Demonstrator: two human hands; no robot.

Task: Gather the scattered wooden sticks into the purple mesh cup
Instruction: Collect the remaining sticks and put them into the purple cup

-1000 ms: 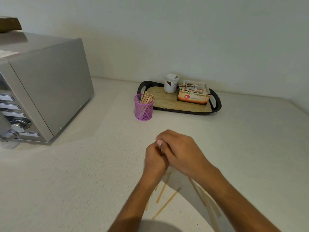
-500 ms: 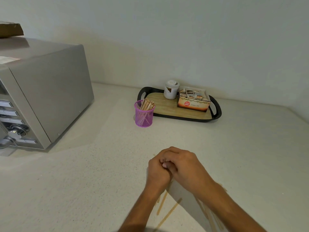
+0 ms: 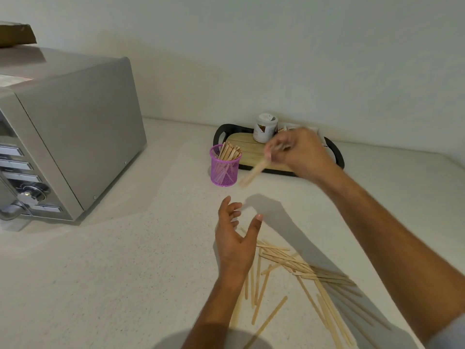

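Note:
The purple mesh cup [image 3: 224, 167] stands on the counter in front of a tray, with several wooden sticks upright inside it. My right hand [image 3: 299, 153] is raised just right of the cup and pinches a blurred bundle of wooden sticks [image 3: 254, 172] that slants down toward the cup's right side. My left hand [image 3: 235, 238] hovers over the counter, fingers spread and holding nothing. Several scattered wooden sticks [image 3: 294, 270] lie on the counter below and right of my left hand, partly under my right forearm.
A silver microwave [image 3: 63, 137] fills the left side, with a cardboard piece [image 3: 15, 34] on top. A black-rimmed wooden tray [image 3: 338, 154] behind the cup carries a white jar [image 3: 264, 127]. The white wall runs along the counter's back.
My hands, clasped together over the sticks before, have separated. My right hand has lifted a bundle of sticks up toward the cup; my left hand has opened and stayed low.

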